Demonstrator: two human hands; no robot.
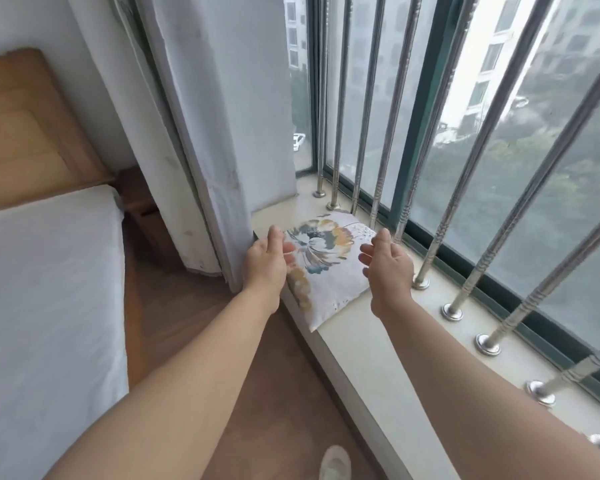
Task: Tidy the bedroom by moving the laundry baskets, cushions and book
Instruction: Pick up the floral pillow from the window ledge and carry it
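A person's left hand and right hand hover on either side of a floral cushion lying flat on the pale windowsill of a bedroom, close against a row of steel window bars. Both hands are spread, fingers loosely curved toward each other, and neither grip has anything in it; whether the fingertips touch the fabric cannot be told from this view. The cushion's near corner juts slightly past the sill's front edge, above the wooden floor, while its far edge sits just beside the bars. To the left a grey curtain hangs down to the sill's end, and a bed with a white mattress and wooden headboard stands near the wall.

Judging from the pose, the cushion is either about to be lifted or has only now been set down — the frame alone does not settle which. If it is to be lifted, a loose one-sided grip could let the soft cushion sag and slip off the sill to the floor; the right hand, working next to the bars, could knock against them; and the left could snag the curtain's edge. Left as it lies, the overhanging corner could be brushed off in passing.

No brand, label or legible writing appears anywhere — only the printed flower on the cushion.
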